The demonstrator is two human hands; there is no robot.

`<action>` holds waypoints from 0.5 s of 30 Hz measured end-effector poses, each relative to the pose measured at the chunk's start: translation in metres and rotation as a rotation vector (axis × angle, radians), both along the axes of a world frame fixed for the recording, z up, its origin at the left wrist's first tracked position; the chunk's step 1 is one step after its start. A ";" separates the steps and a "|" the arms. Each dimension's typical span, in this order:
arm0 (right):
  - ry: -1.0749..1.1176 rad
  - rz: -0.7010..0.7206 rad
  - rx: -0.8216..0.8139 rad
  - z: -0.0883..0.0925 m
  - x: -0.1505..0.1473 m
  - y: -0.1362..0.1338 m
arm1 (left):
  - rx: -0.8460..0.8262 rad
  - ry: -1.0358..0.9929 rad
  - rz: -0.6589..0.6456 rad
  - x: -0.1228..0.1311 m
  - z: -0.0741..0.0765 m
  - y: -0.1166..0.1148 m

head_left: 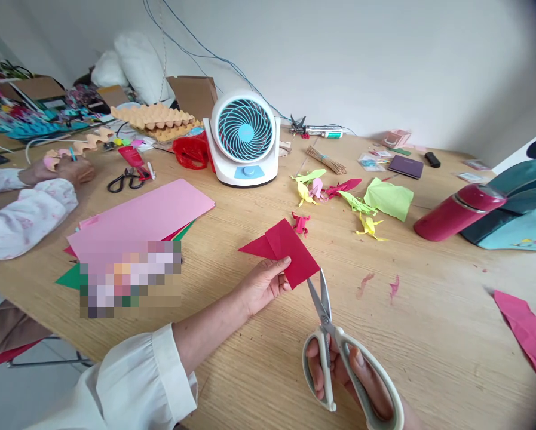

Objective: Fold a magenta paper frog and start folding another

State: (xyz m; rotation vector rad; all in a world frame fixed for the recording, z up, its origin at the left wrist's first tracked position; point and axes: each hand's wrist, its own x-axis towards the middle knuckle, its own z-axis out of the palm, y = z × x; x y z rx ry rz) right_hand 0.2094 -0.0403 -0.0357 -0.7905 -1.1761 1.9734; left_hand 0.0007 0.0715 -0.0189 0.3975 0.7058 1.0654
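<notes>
Between the thumb and fingers of my left hand (264, 286) is a folded piece of red paper (294, 251), with a pointed flap sticking out to the left. My right hand (339, 370) has its fingers through the handles of a pair of scissors (325, 322) with pale grey grips. The blades stand apart, their tips at the lower right corner of the paper. Just behind the paper lies a small red folded paper figure (300, 223). Farther back are yellow figures (370, 227), green ones (358, 203) and a light green sheet (388, 198).
A white and blue fan (246, 137) stands at the back. Pink paper sheets (146, 215) lie to the left, near a co-worker's hands (73, 169). To the right are a red flask (458, 212), a teal bag (514, 206) and a crumpled red paper piece (525, 334).
</notes>
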 end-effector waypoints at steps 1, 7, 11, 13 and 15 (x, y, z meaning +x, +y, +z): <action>0.005 0.004 -0.003 0.001 -0.001 0.000 | 0.021 0.012 -0.017 0.000 0.000 0.000; 0.042 -0.002 0.018 0.012 -0.005 0.000 | 0.032 0.043 -0.037 0.001 -0.001 -0.001; 0.045 0.006 0.035 0.014 -0.005 -0.001 | 0.067 0.072 0.009 -0.001 -0.001 0.001; 0.027 -0.005 0.053 0.015 -0.005 -0.001 | 0.080 0.091 0.023 -0.001 -0.001 0.003; 0.020 -0.020 0.064 0.017 -0.005 -0.002 | 0.067 0.098 0.025 -0.002 -0.001 0.003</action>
